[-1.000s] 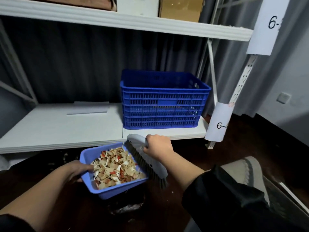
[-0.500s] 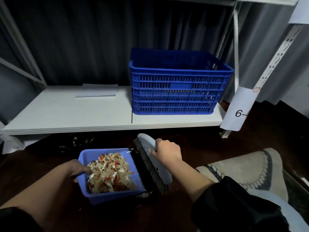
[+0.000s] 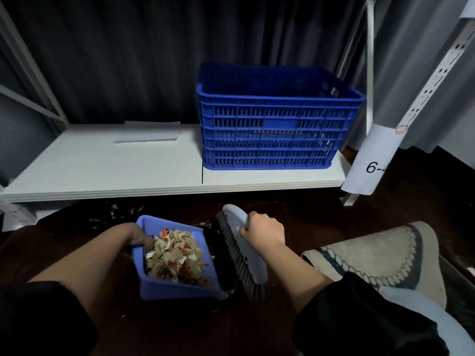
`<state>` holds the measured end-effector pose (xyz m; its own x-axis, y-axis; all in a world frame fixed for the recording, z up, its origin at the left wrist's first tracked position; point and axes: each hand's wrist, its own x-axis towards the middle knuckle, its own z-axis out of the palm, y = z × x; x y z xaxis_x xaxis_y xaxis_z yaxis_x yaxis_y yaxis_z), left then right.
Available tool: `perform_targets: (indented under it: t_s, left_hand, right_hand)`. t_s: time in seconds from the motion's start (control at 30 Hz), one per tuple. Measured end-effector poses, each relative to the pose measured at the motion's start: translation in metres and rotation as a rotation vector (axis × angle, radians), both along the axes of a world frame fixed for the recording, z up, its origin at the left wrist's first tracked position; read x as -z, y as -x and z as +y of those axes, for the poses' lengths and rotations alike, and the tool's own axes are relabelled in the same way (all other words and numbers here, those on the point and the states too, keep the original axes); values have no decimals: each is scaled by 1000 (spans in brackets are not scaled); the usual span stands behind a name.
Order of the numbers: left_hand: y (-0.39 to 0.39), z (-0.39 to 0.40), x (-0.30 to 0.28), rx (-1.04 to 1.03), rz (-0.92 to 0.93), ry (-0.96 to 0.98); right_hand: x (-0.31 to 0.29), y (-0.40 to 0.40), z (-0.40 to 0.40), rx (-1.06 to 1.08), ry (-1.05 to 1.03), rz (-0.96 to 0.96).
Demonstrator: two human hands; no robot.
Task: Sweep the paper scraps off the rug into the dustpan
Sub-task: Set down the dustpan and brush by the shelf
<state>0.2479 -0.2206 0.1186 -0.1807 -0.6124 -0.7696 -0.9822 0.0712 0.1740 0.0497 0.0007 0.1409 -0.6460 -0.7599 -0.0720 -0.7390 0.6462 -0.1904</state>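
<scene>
A light-blue dustpan [image 3: 164,289] is held above the dark floor, piled with beige, white and red paper scraps [image 3: 176,258]. My left hand [image 3: 136,235] grips the dustpan's left rim, thumb inside the pan. My right hand [image 3: 262,233] grips the handle of a grey hand brush [image 3: 246,250], whose dark bristles face the dustpan's right side. The beige rug [image 3: 380,255] with a dark scalloped border lies at the lower right, with no scraps visible on the part shown.
A black plastic bag [image 3: 218,255] lies crumpled on the floor under and behind the dustpan. A low white shelf [image 3: 102,170] carries a blue slatted crate [image 3: 275,124] and a sheet of paper [image 3: 147,132]. A rack upright with a "6-" label [image 3: 372,160] stands right.
The dustpan has tilted and swung so its open end points toward me, dropping lower over the black bag. The brush moved with it on the right. My view has tipped downward.
</scene>
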Motion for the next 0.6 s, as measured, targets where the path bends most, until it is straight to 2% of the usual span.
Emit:
perform_targets:
  t_s: [0.13,0.43,0.6]
  left_hand:
    - [13,-1,0,37,-76,-32]
    - [25,-5,3,82,-78,-26]
    - [28,1,-6,78,-158,-136]
  right_hand:
    - [3,5,3,25,-13,5]
    - [6,10,7,58,-40,-21]
    - [6,8,7,30,-66,-23]
